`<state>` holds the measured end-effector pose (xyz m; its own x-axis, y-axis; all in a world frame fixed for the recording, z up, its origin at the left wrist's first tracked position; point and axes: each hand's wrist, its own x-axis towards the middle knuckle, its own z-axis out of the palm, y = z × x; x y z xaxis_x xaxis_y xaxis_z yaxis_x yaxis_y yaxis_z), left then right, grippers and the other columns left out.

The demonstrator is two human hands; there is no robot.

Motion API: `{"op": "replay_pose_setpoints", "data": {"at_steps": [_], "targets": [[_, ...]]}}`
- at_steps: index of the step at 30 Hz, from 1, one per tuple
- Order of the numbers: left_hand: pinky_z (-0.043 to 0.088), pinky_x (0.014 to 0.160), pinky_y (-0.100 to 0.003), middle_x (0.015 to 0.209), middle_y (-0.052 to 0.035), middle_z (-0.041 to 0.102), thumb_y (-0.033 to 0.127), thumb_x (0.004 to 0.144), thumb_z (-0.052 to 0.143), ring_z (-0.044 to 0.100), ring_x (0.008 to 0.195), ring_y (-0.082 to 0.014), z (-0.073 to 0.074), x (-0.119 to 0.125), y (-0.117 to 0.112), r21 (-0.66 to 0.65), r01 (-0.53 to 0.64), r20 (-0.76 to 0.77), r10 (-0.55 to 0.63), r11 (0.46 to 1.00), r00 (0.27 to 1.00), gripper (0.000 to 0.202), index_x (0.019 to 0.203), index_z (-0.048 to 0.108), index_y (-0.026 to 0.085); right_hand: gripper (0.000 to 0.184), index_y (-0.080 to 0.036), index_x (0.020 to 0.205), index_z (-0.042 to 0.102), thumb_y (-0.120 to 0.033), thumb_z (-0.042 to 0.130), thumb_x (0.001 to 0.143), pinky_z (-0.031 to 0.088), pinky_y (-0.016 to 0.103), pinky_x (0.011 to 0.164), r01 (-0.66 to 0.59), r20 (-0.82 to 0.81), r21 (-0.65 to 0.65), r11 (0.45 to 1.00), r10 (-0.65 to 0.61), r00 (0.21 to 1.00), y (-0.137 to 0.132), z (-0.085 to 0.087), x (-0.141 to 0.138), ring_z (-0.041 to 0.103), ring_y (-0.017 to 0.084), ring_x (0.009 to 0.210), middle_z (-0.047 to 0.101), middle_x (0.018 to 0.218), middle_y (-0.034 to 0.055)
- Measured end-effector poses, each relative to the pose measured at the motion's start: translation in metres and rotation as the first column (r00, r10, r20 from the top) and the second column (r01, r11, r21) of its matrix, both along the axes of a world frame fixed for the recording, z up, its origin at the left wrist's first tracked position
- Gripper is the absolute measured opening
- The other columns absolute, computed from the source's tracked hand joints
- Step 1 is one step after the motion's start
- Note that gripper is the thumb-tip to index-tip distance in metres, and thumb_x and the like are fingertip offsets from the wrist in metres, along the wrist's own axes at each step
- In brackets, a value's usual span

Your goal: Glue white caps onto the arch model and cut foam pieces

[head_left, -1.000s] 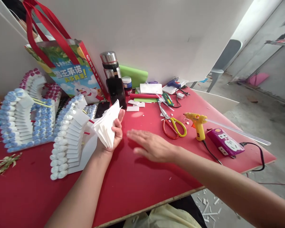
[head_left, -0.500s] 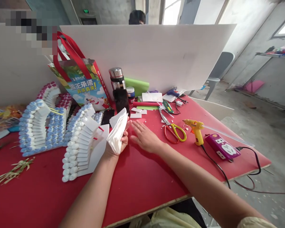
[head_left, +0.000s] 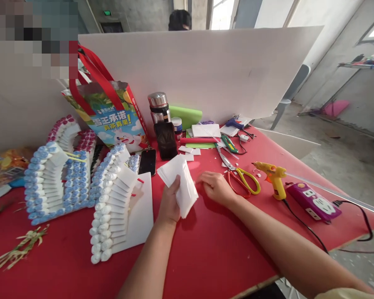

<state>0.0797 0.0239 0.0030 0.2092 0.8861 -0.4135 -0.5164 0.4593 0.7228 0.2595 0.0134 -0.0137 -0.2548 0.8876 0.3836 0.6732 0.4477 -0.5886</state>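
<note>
A folded stack of thin white paper sheets (head_left: 187, 189) is gripped in my left hand (head_left: 171, 203), thumb across its front, above the red table. Just right of the stack, my right hand (head_left: 216, 187) rests low with its fingers curled; whatever is inside them, if anything, is hidden. Scissors (head_left: 241, 180) with one red and one yellow handle lie beside the right hand. To the left of my left hand stands a curved fan-like piece of white cards with white and blue rolled tips (head_left: 109, 207). Small white blocks (head_left: 189, 152) lie beyond the stack.
A yellow glue gun (head_left: 276, 176) and a purple power box (head_left: 313, 201) with cords lie at right. Behind are a black phone (head_left: 147, 162), a steel flask (head_left: 158, 108), a printed bag (head_left: 118, 120) and a white board (head_left: 199, 74). Another person's head (head_left: 180, 20) shows above it.
My left hand has turned the paper stack and brought it right and nearer. My right hand, flat with stretched fingers before, is now curled. The camera view has shifted too.
</note>
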Motion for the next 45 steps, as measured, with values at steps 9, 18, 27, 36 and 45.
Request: {"op": "replay_pose_setpoints", "data": {"at_steps": [9,18,27,36,45], "targets": [[0.058,0.066,-0.032,0.093,-0.0098,0.077,0.039,0.072,0.083,0.074,0.087,-0.0289,-0.004,0.011,-0.006,-0.008,-0.081,-0.218,0.077,0.997,0.973,0.042,0.106,0.069,0.018,0.023,-0.02,0.059,0.054,-0.008,0.041,0.074,0.031,0.027,0.056,0.1,-0.084,0.006,0.995,-0.099,0.992,0.005,0.0,0.005,0.045,0.014,0.055,0.053,0.06,0.0017],[0.056,0.072,-0.028,0.097,-0.0082,0.077,0.047,0.08,0.074,0.072,0.096,-0.0279,-0.011,0.014,0.0,0.303,-0.084,-0.348,0.193,0.949,0.917,0.04,0.109,0.071,0.02,0.046,-0.018,0.113,0.066,-0.056,0.053,0.091,0.052,0.034,0.073,-0.339,-0.82,-0.511,0.79,-0.33,0.468,-0.009,0.016,-0.011,0.066,0.022,0.078,0.071,0.094,0.0084],[0.05,0.091,-0.031,0.097,-0.0045,0.073,0.027,0.068,0.085,0.067,0.096,-0.02,-0.02,0.005,0.02,0.453,-0.229,-0.056,0.284,0.862,0.957,0.035,0.098,0.07,0.017,0.017,-0.018,0.087,0.069,-0.031,0.072,0.076,0.047,0.027,0.065,-0.038,-0.753,-0.367,0.929,-0.273,0.598,-0.005,0.023,0.005,0.059,0.016,0.067,0.066,0.076,0.0008],[0.048,0.077,-0.022,0.105,-0.0026,0.069,0.023,0.067,0.084,0.064,0.085,-0.0135,-0.015,-0.015,0.014,0.524,0.111,-0.396,0.126,0.844,0.91,0.053,0.117,0.068,0.021,0.051,-0.025,0.132,0.059,-0.022,0.067,0.082,0.05,0.036,0.092,-0.143,-0.397,-0.213,0.967,0.048,0.917,-0.006,0.027,0.033,0.063,0.023,0.109,0.067,0.119,0.0082],[0.05,0.077,-0.026,0.099,-0.0038,0.068,0.029,0.068,0.084,0.064,0.088,-0.0179,-0.016,-0.014,0.013,0.512,0.217,-0.476,0.064,0.831,0.877,0.059,0.121,0.061,0.019,0.067,-0.021,0.137,0.053,-0.015,0.067,0.071,0.053,0.036,0.082,-0.072,-0.422,-0.349,0.934,-0.088,0.902,0.004,0.009,0.038,0.066,0.023,0.097,0.066,0.121,0.0108]]}}
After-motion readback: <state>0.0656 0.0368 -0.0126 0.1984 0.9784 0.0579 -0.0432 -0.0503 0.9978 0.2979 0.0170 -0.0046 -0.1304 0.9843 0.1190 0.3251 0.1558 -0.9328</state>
